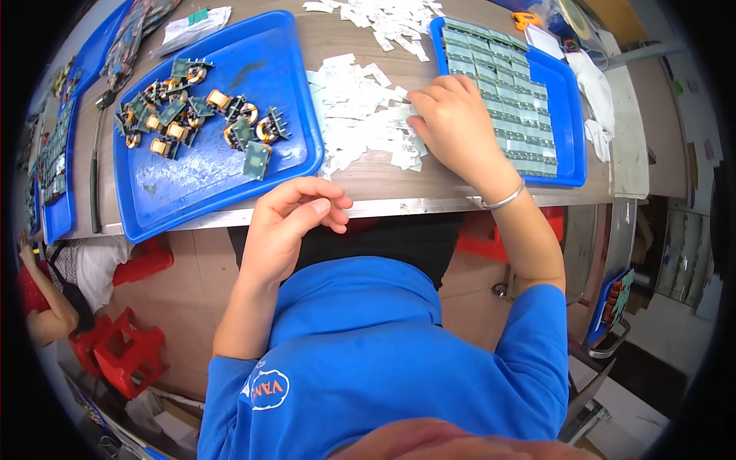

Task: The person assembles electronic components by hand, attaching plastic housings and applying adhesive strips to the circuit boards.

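Observation:
My right hand (456, 126) bends over the right edge of a loose pile of small white paper slips (349, 115), beside the right blue tray. A gap shows between its thumb and forefinger, with no slip visible between them. At the table's front edge, my left hand (295, 222) hovers with loosely curled fingers, nothing seen in it. The right blue tray (566, 126) carries rows of green circuit boards (502, 100) laid side by side. In the left blue tray (222, 203), several small circuit board assemblies (172, 115) with copper coils lie jumbled.
More white slips (391, 19) are heaped farther back. An orange tool (525, 20) and white cloth (594, 96) lie at the far right. Another blue tray (57, 207) stands far left, near a person's arm (54, 307). Red stools (126, 356) stand on the floor.

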Tool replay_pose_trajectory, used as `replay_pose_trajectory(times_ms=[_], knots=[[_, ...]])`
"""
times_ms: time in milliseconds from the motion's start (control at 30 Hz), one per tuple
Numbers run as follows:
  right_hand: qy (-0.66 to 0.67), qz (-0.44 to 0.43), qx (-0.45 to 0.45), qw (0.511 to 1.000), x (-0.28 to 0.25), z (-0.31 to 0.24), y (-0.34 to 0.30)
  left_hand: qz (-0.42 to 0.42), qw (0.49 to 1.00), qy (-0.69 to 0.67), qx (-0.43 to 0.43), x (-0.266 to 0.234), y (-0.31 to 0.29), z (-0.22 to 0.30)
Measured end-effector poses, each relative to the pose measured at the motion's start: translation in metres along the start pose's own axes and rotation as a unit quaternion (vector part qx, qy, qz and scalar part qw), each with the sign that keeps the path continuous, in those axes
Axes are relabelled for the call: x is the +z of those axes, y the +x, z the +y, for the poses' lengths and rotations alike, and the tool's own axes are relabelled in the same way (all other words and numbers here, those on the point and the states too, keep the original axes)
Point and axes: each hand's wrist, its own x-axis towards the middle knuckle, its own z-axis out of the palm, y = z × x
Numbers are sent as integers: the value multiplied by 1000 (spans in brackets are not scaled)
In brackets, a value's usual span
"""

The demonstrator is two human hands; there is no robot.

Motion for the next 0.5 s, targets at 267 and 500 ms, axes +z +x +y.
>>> replay_pose_trajectory(times_ms=[267,500], knots=[[32,190,-44,980,-18,-17,15,-6,1000,25,-5,-1,3,2],[185,250,-122,943,-30,-90,-4,7,1000,-25,-5,11,12,12]])
